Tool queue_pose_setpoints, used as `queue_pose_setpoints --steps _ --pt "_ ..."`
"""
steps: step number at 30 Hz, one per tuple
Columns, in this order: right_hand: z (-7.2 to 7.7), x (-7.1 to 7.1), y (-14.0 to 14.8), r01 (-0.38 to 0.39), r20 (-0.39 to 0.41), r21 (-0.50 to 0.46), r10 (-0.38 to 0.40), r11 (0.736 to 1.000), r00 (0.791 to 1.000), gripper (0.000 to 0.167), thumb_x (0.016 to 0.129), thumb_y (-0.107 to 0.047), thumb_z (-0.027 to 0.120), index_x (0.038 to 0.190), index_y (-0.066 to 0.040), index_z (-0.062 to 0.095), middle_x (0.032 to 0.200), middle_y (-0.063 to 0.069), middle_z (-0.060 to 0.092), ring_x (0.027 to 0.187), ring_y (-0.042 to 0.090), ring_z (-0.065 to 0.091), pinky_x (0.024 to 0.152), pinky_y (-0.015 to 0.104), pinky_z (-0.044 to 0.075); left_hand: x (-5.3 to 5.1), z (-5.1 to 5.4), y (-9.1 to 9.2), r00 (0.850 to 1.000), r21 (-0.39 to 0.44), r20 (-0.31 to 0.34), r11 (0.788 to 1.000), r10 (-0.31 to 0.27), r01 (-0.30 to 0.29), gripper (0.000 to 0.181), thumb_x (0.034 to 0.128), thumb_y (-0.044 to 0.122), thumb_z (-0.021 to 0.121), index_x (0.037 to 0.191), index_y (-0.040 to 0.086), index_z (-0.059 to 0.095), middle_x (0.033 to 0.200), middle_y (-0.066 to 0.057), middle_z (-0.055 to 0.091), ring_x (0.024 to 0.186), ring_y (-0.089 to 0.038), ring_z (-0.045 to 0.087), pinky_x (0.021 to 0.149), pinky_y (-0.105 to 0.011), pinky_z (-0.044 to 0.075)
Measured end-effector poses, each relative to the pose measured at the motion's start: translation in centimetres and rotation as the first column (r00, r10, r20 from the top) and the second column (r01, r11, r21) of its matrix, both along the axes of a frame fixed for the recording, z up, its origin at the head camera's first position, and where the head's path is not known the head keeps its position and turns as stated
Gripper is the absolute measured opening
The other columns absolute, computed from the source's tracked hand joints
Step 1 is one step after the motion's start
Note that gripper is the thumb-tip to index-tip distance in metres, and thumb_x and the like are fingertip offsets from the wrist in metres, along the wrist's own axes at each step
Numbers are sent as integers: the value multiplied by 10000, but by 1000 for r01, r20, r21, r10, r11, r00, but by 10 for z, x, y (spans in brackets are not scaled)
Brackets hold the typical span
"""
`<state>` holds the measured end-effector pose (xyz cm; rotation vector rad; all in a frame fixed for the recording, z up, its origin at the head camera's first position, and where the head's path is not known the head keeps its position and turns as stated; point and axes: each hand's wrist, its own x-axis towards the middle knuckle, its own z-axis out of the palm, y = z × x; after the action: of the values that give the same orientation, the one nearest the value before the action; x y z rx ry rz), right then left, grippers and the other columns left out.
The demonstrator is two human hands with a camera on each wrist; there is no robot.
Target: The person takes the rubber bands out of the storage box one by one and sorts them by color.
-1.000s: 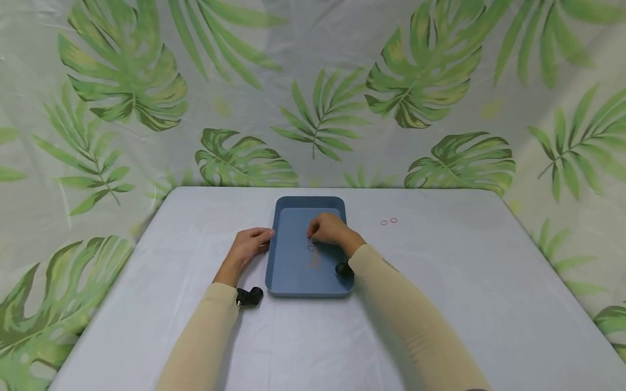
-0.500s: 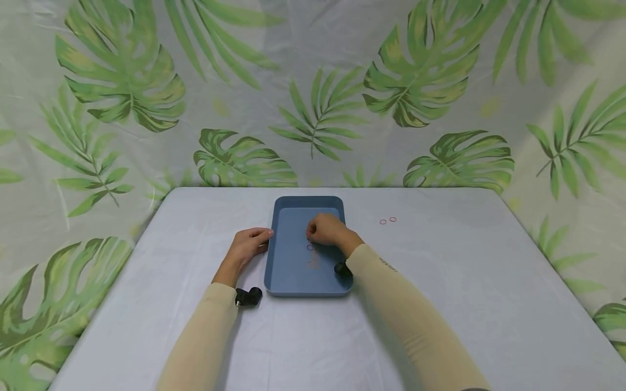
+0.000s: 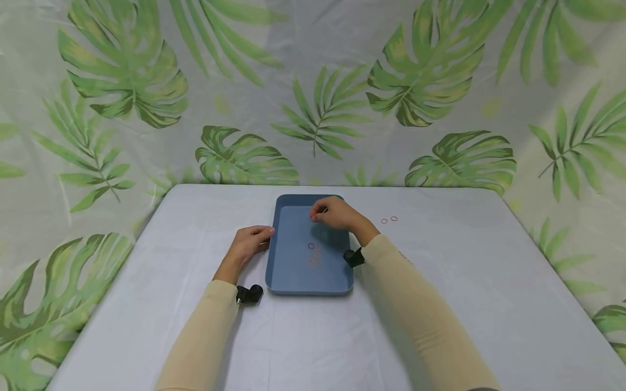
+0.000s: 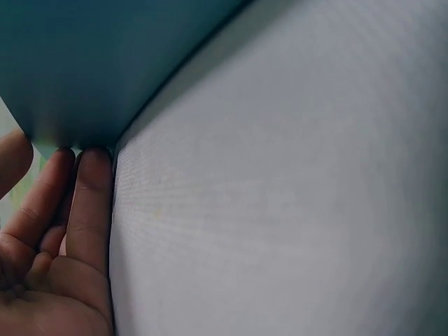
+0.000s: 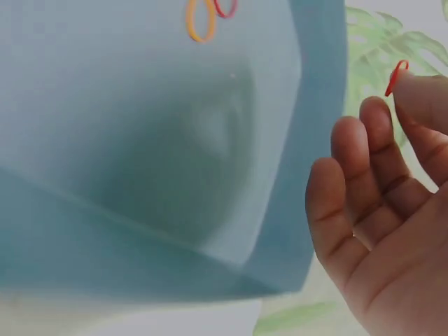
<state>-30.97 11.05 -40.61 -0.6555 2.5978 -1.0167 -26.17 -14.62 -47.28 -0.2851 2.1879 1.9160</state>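
In the head view a blue rectangular tray (image 3: 288,271) lies on the table. My right hand (image 3: 335,213) is raised over its far right part, pinching a small red rubber band (image 5: 397,78) at the thumb tip, as the right wrist view shows. Inside the tray are another red rubber band (image 3: 311,248) and several orange rubber bands (image 3: 314,258), too small to separate in the head view. Beside the tray's left wall is my left hand (image 3: 248,243); its straight fingers (image 4: 91,203) touch the outside of that wall in the left wrist view.
Two red rubber bands (image 3: 383,223) lie on the white tablecloth (image 3: 440,244) to the right of the tray. A leaf-patterned cloth (image 3: 332,108) hangs behind the table's far edge. Black wrist cameras (image 3: 250,294) are strapped to both sleeves.
My right hand has lifted from the tray's floor and moved toward its far right, taking a red rubber band with it. The left hand has stayed at the tray's left wall.
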Motion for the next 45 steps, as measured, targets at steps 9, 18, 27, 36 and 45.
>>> queue_pose_setpoints --steps 9,18,27,36,45 --pt "17 3 24 35 104 -120 -22 992 994 172 998 -180 598 1096 -66 682 1092 73 663 1025 258 600 874 363 540 -1 0 0 1000 -4 1 1000 -6 6 397 989 195 622 1311 -37 608 1358 -193 592 1176 -182 592 1046 -346 540" --pt "32 8 62 45 84 -123 -35 991 996 170 1002 -179 587 1099 -59 658 1104 115 644 1040 353 562 907 398 524 -2 2 1 1000 -17 0 1000 -4 4 414 980 218 637 1312 -29 612 1379 -194 579 1209 -209 589 1052 -352 537" --pt "36 12 102 94 70 -36 -91 995 993 198 1007 -199 563 1124 -60 642 1116 119 627 968 264 545 787 339 508 0 1 0 1000 7 0 1000 -5 5 400 989 188 620 1315 -43 602 1381 -208 576 1254 -239 565 1059 -347 531" --pt "31 9 135 150 60 -3 -149 989 987 178 1014 -193 548 1107 -75 642 1112 131 619 876 227 564 768 377 508 0 -1 0 1000 2 2 1000 -9 9 393 992 189 615 1313 -37 606 1382 -191 580 1237 -210 571 1030 -318 547" --pt "25 7 153 182 46 27 -184 983 982 219 1009 -184 548 1134 -29 639 1147 183 634 906 230 590 804 304 515 1 1 0 1000 4 10 1000 6 -6 386 986 174 622 1307 -40 609 1371 -199 587 1228 -217 575 1045 -344 540"
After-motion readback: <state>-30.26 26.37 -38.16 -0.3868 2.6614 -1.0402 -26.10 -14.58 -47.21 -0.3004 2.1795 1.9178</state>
